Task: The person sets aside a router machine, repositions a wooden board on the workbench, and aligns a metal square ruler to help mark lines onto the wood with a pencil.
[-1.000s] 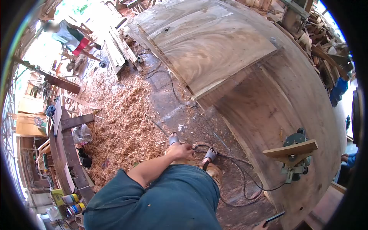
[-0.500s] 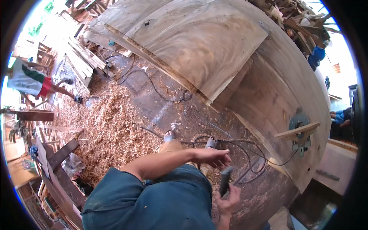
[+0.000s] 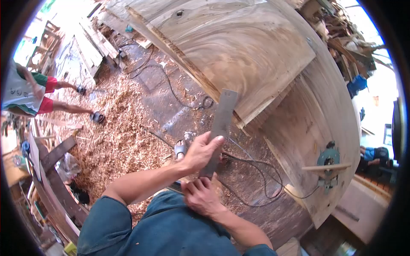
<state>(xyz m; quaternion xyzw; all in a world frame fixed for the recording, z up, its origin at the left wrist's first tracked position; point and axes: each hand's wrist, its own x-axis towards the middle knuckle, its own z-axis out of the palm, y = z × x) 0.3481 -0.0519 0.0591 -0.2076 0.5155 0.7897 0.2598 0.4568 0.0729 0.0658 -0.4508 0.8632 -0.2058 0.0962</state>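
A long, flat grey metal plate (image 3: 223, 115) stands out in front of my body, its far end close to the corner of the big wooden slab (image 3: 256, 55). My left hand (image 3: 200, 151) is wrapped round its middle, thumb on top. Lower down, my right hand (image 3: 203, 197) has its fingers curled at the near end of the plate, close to my shirt.
Wood shavings (image 3: 124, 141) cover the floor to the left. A power tool (image 3: 329, 160) with a wooden strip rests on a slab at the right. Black cable (image 3: 260, 204) loops over the floor. Another person (image 3: 32, 91) is at the far left. Scrap wood lies at the upper right.
My left hand, empty before, has closed on the plate. The plate has swung outward and left, and my right hand has moved left. The other person has come nearer.
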